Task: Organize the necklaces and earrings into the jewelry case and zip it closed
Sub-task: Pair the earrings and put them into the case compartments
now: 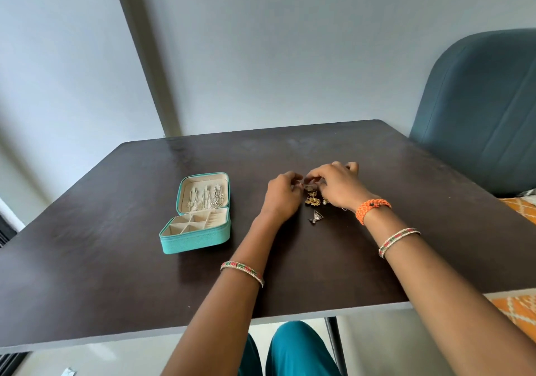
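A teal jewelry case [195, 242] lies open at the table's left middle. Silver necklaces [204, 198] hang inside its raised lid. Its cream compartments [191, 224] look bare. A small pile of gold and silver earrings [314, 201] lies on the dark table to the right of the case. My left hand [281, 198] and my right hand [336, 185] meet over the far end of that pile, fingertips pinched together on a small earring [309, 187]. Which hand actually grips it is hard to tell. A triangular silver earring [316, 216] lies nearest me.
The dark brown table [116, 274] ends close to my lap. A blue-grey padded chair [481, 108] stands at the far right corner. Orange patterned fabric [519, 309] shows beyond the right edge. A grey wall rises behind.
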